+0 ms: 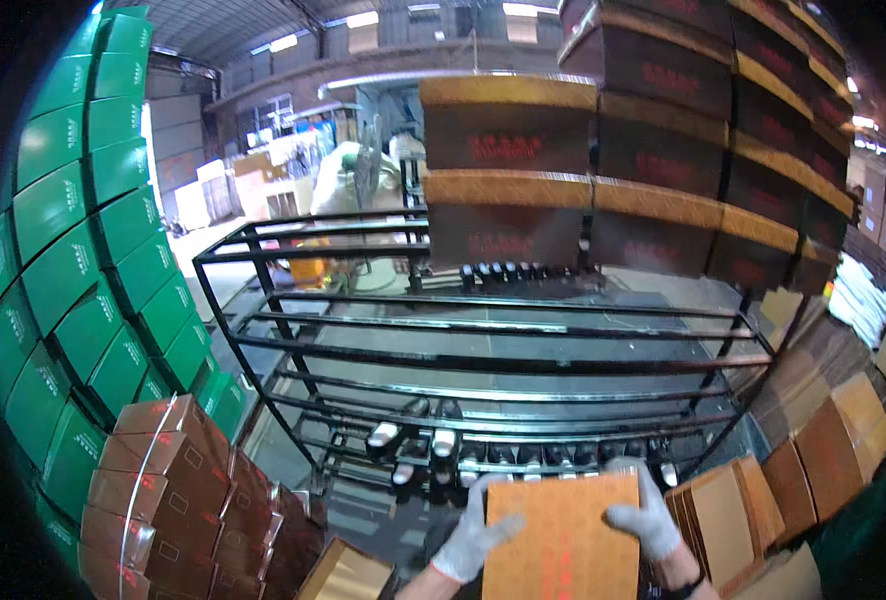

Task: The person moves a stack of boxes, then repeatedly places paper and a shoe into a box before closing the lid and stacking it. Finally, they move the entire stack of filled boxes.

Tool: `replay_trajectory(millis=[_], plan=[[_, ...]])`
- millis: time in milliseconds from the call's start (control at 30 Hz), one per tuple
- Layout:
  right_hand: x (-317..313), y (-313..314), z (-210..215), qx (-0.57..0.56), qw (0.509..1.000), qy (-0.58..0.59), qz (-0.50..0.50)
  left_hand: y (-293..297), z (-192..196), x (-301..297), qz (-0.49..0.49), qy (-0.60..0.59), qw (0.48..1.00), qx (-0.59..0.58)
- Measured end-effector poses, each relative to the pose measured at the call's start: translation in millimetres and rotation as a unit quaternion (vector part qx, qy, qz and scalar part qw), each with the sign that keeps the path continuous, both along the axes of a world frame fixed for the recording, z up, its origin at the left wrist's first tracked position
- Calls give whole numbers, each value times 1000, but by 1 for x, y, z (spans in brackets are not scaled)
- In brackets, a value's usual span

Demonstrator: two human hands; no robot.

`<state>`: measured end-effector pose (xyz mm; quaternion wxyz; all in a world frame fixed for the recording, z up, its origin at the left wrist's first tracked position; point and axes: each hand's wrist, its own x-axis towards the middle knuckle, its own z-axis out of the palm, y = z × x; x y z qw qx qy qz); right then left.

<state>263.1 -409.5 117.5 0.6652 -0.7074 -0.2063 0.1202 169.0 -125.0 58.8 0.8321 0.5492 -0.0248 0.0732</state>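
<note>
A tan shoebox (563, 530) with red print on its lid is held upright at the bottom of the view, between both hands. My left hand (475, 532), in a pale grey work glove, grips its left side with the thumb laid over the face. The other side is clasped by my right hand (649, 518), gloved alike, its thumb also on the face. Just beyond the box, black shoes (553, 455) stand in a row on the lowest level of a black metal rack (503, 365). The lower end of the box is cut off by the picture edge.
Dark boxes with tan lids (508, 135) are stacked on the rack's top, rising to the right. Green boxes (58, 210) tower at left, above strapped brown boxes (158, 500). An open box (348, 575) sits at bottom left; cardboard boxes (728, 510) stand at right.
</note>
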Motion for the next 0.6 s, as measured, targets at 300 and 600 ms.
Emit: replay_trajectory(millis=[300, 600], plan=[[-15, -14, -3, 126, 979, 128, -93, -27, -35, 20, 128, -51, 972, 191], [-20, 4, -20, 98, 988, 13, -119, -18, -50, 3, 104, -26, 987, 122]])
